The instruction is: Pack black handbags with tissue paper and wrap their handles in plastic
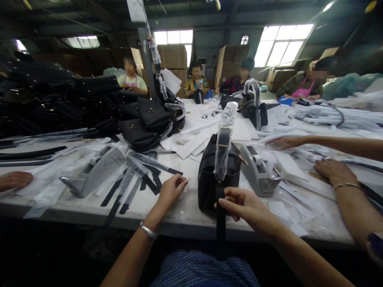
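A small black handbag [209,175] stands upright on the white table [179,215] right in front of me. Its strap [220,215] hangs down over the table edge, and the upper part of the strap is wrapped in clear plastic film [224,135]. My right hand [242,205] pinches the black strap at the bag's front. My left hand [170,191] rests on the table just left of the bag, fingers curled loosely, holding nothing I can see. Loose black straps in plastic sleeves [140,175] lie beside it.
Two grey tape dispensers [95,167] [257,171] flank the bag. Black bags [149,119] are piled at left. A co-worker's hands [332,169] work over white paper at right; another person's hand [13,179] shows at far left. Several people sit at the far end.
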{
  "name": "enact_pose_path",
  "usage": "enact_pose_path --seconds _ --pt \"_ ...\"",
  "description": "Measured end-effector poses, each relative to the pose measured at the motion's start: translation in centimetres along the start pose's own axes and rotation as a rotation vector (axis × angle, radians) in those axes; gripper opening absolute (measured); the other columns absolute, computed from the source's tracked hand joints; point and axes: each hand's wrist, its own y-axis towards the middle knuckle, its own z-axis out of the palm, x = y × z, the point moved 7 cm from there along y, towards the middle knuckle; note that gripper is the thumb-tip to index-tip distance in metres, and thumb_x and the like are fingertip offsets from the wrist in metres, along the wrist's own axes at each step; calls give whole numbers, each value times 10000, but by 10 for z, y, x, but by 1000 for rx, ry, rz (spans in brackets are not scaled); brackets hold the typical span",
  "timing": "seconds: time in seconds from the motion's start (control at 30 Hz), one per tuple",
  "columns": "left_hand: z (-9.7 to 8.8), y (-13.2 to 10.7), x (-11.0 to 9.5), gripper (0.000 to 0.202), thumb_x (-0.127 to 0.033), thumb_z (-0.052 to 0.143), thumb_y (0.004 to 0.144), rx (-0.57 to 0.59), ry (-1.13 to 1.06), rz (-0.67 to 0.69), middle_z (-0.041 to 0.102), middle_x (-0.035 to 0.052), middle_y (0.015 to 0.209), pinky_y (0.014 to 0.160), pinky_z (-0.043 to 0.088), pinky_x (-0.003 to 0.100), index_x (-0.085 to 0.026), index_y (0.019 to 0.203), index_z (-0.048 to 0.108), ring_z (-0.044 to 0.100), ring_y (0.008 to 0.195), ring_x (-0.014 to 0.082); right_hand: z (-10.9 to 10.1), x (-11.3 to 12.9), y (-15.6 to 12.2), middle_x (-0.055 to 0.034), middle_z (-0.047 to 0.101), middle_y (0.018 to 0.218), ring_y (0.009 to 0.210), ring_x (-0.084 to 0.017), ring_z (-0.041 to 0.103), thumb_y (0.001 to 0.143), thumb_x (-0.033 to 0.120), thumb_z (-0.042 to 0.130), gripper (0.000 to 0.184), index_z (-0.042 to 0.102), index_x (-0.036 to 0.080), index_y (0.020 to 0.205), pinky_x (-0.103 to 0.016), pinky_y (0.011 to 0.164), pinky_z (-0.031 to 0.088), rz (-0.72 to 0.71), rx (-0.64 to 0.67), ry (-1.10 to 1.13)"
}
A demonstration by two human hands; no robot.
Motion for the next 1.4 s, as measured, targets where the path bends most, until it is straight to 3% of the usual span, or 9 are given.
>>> enact_pose_path --seconds 0.07,0.2,0.33,0.53,0.9,1.4 --pt "-9 -19 -1 242 -391 638 836 -2 -107 -22 703 48 873 821 540 354 -198 981 622 696 864 222 2 -1 -1 -77 717 888 548 -58 504 808 511 745 415 630 134 936 -196 498 388 -7 -3 16" --pt "-17 -65 -2 620 -385 706 786 -23 -290 -123 689 19 908 776 555 301 -197 1336 490 702 834 178 7 0 -1 -29 683 798 585 -83 571 816 490 740 371 625 148 904 -212 551 452 -62 -17 30" --pt "-9 -110 3 714 -354 813 706 -35 -512 -313 696 2 868 808 535 268 -197 1345 536 695 857 169 11 0 0 1 657 738 589 -100 604 830 456 731 323 618 169 928 -217 551 461 -116 -80 10" --pt "-3 -147 5 584 -348 826 700 -80 -525 -398 759 36 831 797 541 276 -166 1228 652 711 807 190 19 3 0 -15 676 752 606 -112 605 850 424 715 283 674 171 970 -229 564 465 -189 -136 21" --pt "10 -172 14 604 -390 808 722 10 -582 -524 784 98 962 828 547 295 -157 1256 649 733 916 234 25 -2 6 -42 706 820 608 -101 610 813 435 748 310 684 163 947 -233 575 504 -221 -245 153" --pt "16 -175 14 634 -392 835 689 32 -677 -546 785 100 933 795 549 289 -143 1243 656 733 879 233 30 -1 13 -44 706 819 616 -116 613 793 467 752 340 686 170 944 -250 582 530 -215 -264 120"
